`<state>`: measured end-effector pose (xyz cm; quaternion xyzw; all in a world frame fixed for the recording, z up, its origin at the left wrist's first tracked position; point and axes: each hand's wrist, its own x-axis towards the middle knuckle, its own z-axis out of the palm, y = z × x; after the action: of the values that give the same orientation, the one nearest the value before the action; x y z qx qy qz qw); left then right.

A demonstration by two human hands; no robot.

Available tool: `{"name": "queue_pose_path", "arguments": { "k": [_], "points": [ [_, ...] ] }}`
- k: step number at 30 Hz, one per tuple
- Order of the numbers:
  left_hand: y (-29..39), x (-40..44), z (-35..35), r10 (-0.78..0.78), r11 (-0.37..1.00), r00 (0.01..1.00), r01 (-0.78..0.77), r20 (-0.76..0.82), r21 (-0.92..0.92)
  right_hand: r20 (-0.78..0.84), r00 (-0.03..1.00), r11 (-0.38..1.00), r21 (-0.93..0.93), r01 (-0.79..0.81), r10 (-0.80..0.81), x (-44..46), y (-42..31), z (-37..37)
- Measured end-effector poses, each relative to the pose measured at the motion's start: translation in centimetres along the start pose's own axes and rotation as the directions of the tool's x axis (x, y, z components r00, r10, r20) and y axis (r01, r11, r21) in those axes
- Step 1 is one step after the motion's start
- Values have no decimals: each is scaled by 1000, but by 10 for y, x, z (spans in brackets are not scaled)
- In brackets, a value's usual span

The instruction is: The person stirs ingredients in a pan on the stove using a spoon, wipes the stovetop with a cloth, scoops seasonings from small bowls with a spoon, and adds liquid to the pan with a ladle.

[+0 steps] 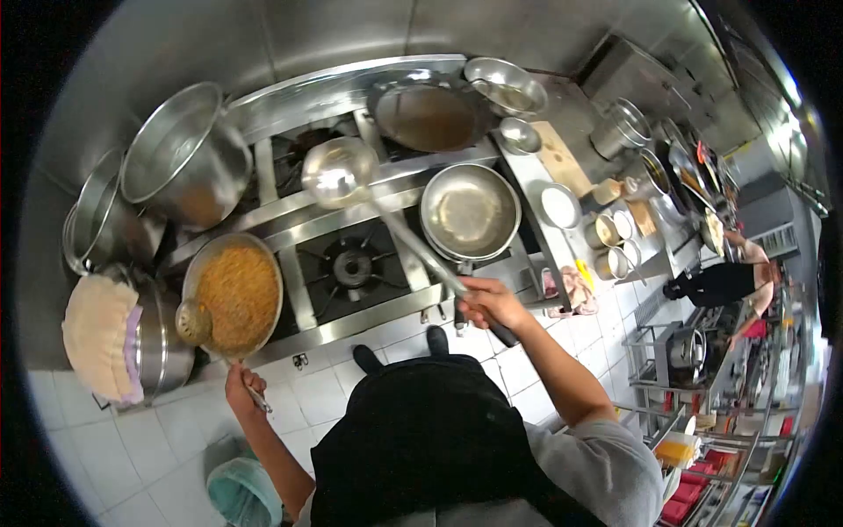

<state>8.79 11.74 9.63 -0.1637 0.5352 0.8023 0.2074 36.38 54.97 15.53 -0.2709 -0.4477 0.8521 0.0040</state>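
My left hand (pixel 243 387) is closed around the thin handle of a slotted spoon (pixel 194 322), whose round head lies at the left side of a pan of orange-brown food (pixel 235 299). In my right hand (pixel 493 304) is the long dark-ended handle of a large metal ladle (pixel 341 172). The ladle's shiny bowl hangs above the stove, between the back and front burners. Just left of my right hand, an empty steel pan (pixel 470 212) sits on the front right of the stove.
Large steel pots (pixel 189 158) stand at the left, one beside a cloth (pixel 101 338). A dark wok (pixel 428 114) is at the back. Bowls and cups (pixel 560 206) line the right counter. A bin (pixel 244 492) stands on the floor. Another person (pixel 724 281) works at far right.
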Motion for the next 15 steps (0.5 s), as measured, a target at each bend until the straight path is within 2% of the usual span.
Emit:
{"name": "queue_pose_path", "arguments": {
  "k": [2, 5, 8, 9, 10, 12, 13, 14, 15],
  "points": [
    [-5, -3, 15, -8, 1000, 1000, 8, 0, 5, -225, 971, 981, -190, 38, -81, -41, -18, -44],
    [-13, -9, 42, -4, 1000, 999, 4, -40, 9, -396, 858, 856, -508, 91, -327, -79, -34, -122],
    [-20, -9, 66, -19, 1000, 996, 17, -91, -22, -510, 681, 674, -738, -32, -526, -75, -54, -190],
    [-21, -8, 71, -40, 998, 994, 34, -107, -50, -459, 651, 550, -831, -76, -604, -61, -52, -236],
    [-23, -8, 76, -30, 999, 993, 25, -114, -46, -231, 536, 255, -966, -30, -812, -52, -62, -250],
    [-26, -13, 89, 29, 993, 999, -31, -21, -110, -367, 577, 300, -930, -212, -730, -35, -81, -282],
    [-27, -20, 100, 41, 993, 999, -44, -32, -107, -289, 566, 229, -957, -176, -772, -21, -82, -307],
    [-27, -26, 109, 41, 992, 999, -43, -23, -116, -284, 573, 231, -959, -164, -769, -9, -81, -330],
    [-28, -34, 119, 40, 991, 999, -42, -17, -124, -254, 565, 149, -963, -226, -785, 0, -84, -341]
  ]
}}
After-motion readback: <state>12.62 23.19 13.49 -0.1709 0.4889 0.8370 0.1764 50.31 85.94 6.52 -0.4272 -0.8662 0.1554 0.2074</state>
